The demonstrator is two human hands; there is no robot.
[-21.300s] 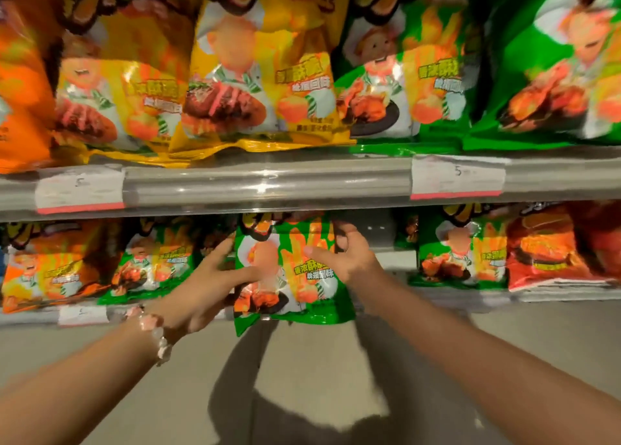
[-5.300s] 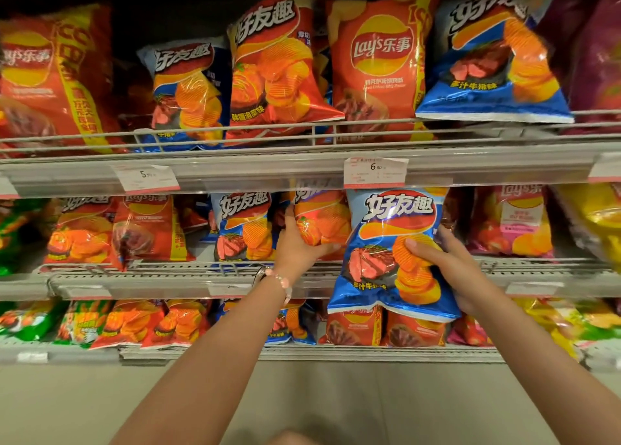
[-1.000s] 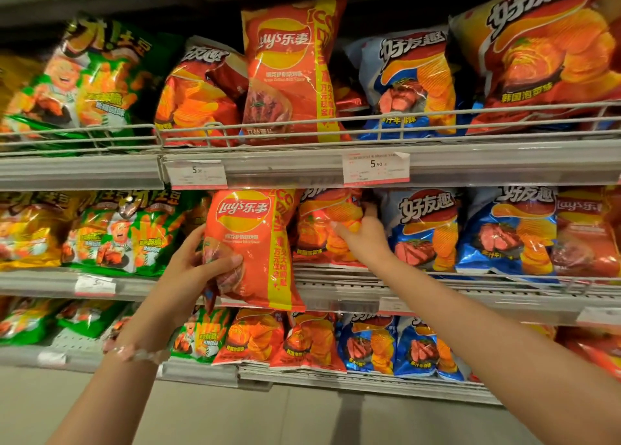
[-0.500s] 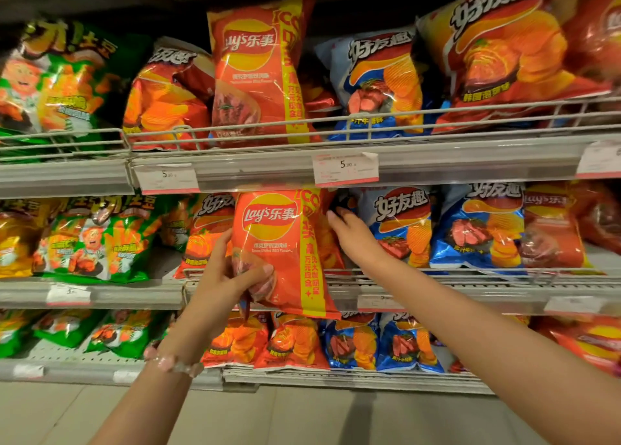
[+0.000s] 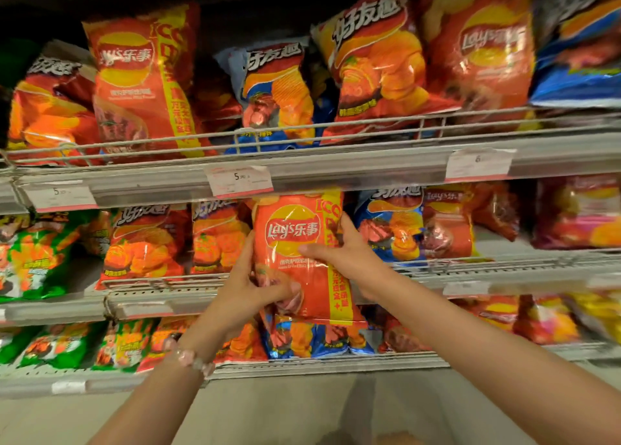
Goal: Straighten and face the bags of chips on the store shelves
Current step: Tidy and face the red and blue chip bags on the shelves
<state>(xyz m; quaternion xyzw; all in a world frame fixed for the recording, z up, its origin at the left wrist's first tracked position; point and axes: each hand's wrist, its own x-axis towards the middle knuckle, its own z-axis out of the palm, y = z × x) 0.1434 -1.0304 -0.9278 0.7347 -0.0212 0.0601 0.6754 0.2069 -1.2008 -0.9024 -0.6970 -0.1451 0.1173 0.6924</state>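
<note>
Store shelves [image 5: 336, 172] packed tight: we had left hand [image 5: 245, 290] and right hand [image 5: 349, 253] both gripping the red Lay's bag [image 5: 295, 243] at the middle shelf front, where forcing it in likely topples neighbouring bags.

Grey metal shelves [image 5: 336, 165], wire rails [image 5: 369, 122], pale floor [image 5: 302, 411].

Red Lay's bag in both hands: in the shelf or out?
Out: the red Lay's bag overhangs the wire rail, held by left hand and right hand.
</note>
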